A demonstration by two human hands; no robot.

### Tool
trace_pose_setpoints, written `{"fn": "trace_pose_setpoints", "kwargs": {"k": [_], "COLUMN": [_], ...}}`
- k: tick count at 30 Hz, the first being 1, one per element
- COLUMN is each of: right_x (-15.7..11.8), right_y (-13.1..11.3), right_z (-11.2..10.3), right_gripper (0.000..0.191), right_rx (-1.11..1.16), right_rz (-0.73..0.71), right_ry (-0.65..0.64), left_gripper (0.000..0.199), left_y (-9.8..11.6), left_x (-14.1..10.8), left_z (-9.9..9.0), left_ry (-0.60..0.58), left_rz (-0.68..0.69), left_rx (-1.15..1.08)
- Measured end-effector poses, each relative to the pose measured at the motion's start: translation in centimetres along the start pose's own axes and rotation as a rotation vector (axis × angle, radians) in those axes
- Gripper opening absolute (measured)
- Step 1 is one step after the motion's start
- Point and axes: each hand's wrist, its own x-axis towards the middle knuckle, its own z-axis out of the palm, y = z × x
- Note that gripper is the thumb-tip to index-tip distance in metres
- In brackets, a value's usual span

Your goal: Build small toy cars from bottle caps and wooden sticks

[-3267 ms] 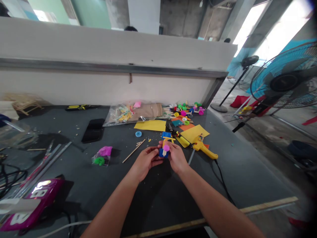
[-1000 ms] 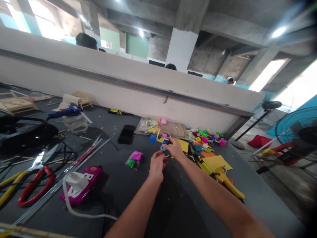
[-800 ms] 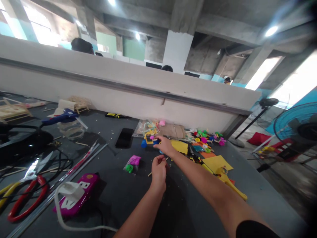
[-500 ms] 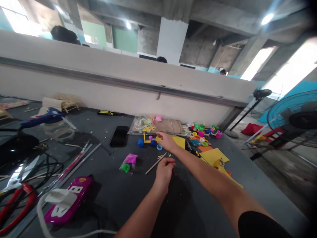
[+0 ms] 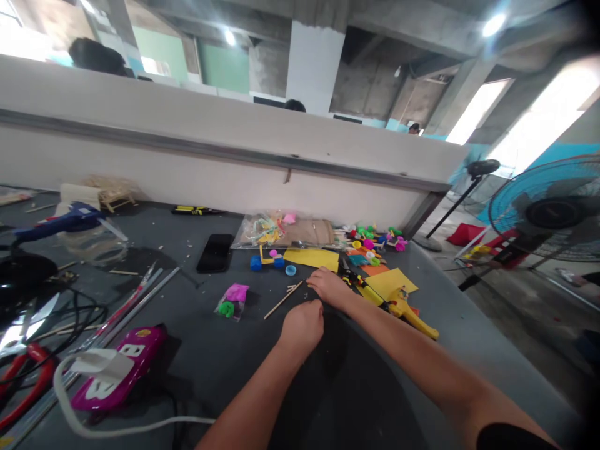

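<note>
My left hand (image 5: 304, 324) is closed above the grey table, its thumb side towards my right hand; whatever its fingers hold is hidden. Just beyond it, my right hand (image 5: 329, 287) has its fingertips pressed together low over the tabletop, near tiny yellowish bits. I cannot make out what lies between those fingertips. A thin wooden stick (image 5: 282, 300) lies left of both hands, with short stick pieces (image 5: 291, 289) beside it. Farther back are a blue ring-shaped cap (image 5: 290, 270), a small yellow frame with blue ends (image 5: 256, 262) and a yellow sheet (image 5: 312, 258).
To the left lie a phone (image 5: 214, 253), a bag of pink and green clay (image 5: 233, 300), a purple power strip (image 5: 120, 369), red-handled scissors (image 5: 29, 375) and a blue glue gun (image 5: 63, 220). A yellow glue gun (image 5: 407, 309) and colourful small parts (image 5: 370, 240) are at the right.
My right hand has come back from beside the blue-ended frame and yellow sheet to near my left hand. The left hand's fingers have curled in. The view has shifted slightly right.
</note>
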Motion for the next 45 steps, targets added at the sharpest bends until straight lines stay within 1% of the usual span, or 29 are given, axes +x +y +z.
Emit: {"fn": "trace_pose_setpoints", "kwargs": {"k": [4, 8, 10, 12, 14, 16, 18, 20, 21, 23, 25, 28, 31, 35, 37, 40, 42, 45], "right_x": [0.5, 0.4, 0.2, -0.2, -0.7, -1.4, -1.8, -1.7, -1.5, -0.6, 0.6, 2.5, 3.8, 3.9, 3.6, 3.3, 3.3, 3.4], "right_y": [-0.1, -0.4, -0.5, -0.5, -0.8, -1.4, -2.4, -3.6, -4.1, -4.9, -5.4, -5.8, -5.4, -4.3, -3.9, -3.9, -4.1, -4.2], "right_z": [-0.3, -0.5, -0.5, -0.6, -0.7, -0.9, -1.1, -1.2, -1.3, -1.4, -1.6, -1.9, -2.0, -1.2, -0.5, 0.1, 0.2, 0.0], "right_gripper": [0.018, 0.01, 0.005, 0.004, 0.008, 0.015, 0.018, 0.014, 0.011, 0.007, 0.008, 0.01, 0.014, 0.025, 0.025, 0.02, 0.017, 0.014], "right_rx": [0.007, 0.061, 0.113, 0.181, 0.261, 0.343, 0.405, 0.432, 0.433, 0.414, 0.391, 0.419, 0.432, 0.32, 0.285, 0.223, 0.183, 0.135], "right_rz": [0.032, 0.136, 0.217, 0.32, 0.414, 0.457, 0.445, 0.383, 0.333, 0.228, 0.153, 0.102, 0.091, 0.147, 0.138, 0.087, 0.075, 0.103], "right_ry": [-0.004, 0.036, 0.084, 0.153, 0.23, 0.301, 0.355, 0.402, 0.426, 0.464, 0.483, 0.461, 0.374, 0.284, 0.244, 0.148, 0.09, 0.03], "left_gripper": [0.015, 0.017, 0.017, 0.015, 0.01, 0.008, 0.018, 0.027, 0.028, 0.024, 0.018, 0.011, 0.01, 0.013, 0.017, 0.025, 0.028, 0.029], "left_y": [-0.1, 0.0, -0.1, -0.3, -0.5, -0.5, -0.4, -0.3, -0.3, -0.5, -0.7, -1.2, -1.6, -2.1, -2.3, -2.6, -2.8, -3.1], "left_x": [0.4, 0.5, 0.7, 1.0, 1.5, 2.1, 2.5, 2.7, 2.8, 2.8, 2.7, 2.8, 3.0, 3.6, 3.9, 4.1, 4.1, 4.1], "left_z": [-0.4, -0.4, -0.4, -0.6, -0.9, -1.2, -1.6, -2.0, -2.3, -3.1, -4.0, -5.4, -6.6, -7.2, -7.1, -6.7, -6.4, -6.2], "left_ry": [0.01, 0.018, 0.032, 0.057, 0.089, 0.109, 0.099, 0.073, 0.064, 0.071, 0.103, 0.174, 0.279, 0.496, 0.573, 0.6, 0.585, 0.548], "left_rz": [-0.012, -0.043, -0.074, -0.111, -0.156, -0.217, -0.281, -0.325, -0.336, -0.351, -0.359, -0.36, -0.343, -0.315, -0.305, -0.281, -0.261, -0.238], "left_rx": [-0.003, -0.078, -0.147, -0.238, -0.351, -0.488, -0.646, -0.792, -0.85, -0.931, -0.975, -0.99, -0.946, -0.812, -0.732, -0.599, -0.509, -0.406]}}
